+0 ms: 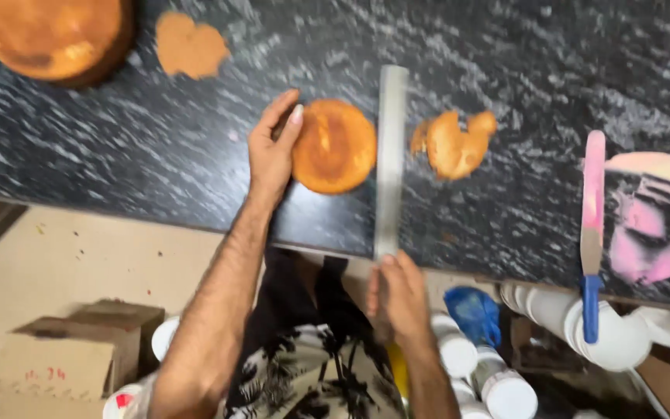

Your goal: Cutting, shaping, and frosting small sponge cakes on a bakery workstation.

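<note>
Head view, looking down on a dark speckled stone bench [505, 46] that fills the upper two thirds of the frame.

Centre: a small round golden-brown cake [335, 146] lies flat on the bench. The left hand [271, 151] rests against its left edge, fingers [292, 120] extended and open along the rim, not closed around it. Just right of the cake, a long pale blade [391, 155] runs nearly vertically in the frame, from the upper centre down to the bench's near edge. The right hand [398, 299], lower centre, has its fingers closed around the blade's lower end; the handle itself is hidden inside the grip.

Right of the blade: a torn golden crust piece [453, 143] lies on the bench, apart from the cake. Upper left: a larger round cake [48, 35], partly cut off by the frame, with a flat orange-brown scrap [189, 48] beside it. Right edge: a palette knife [592, 233] with a blue handle and pink-smeared blade, beside a patch of pink cream [653, 225] on the bench.

Below the bench: brown cardboard boxes [71, 349] at lower left, one with small red marks on its face; white-lidded round containers [490, 372] and a blue plastic bag [471, 310] at lower right; stacked white tubs [583, 322] under the palette knife.
</note>
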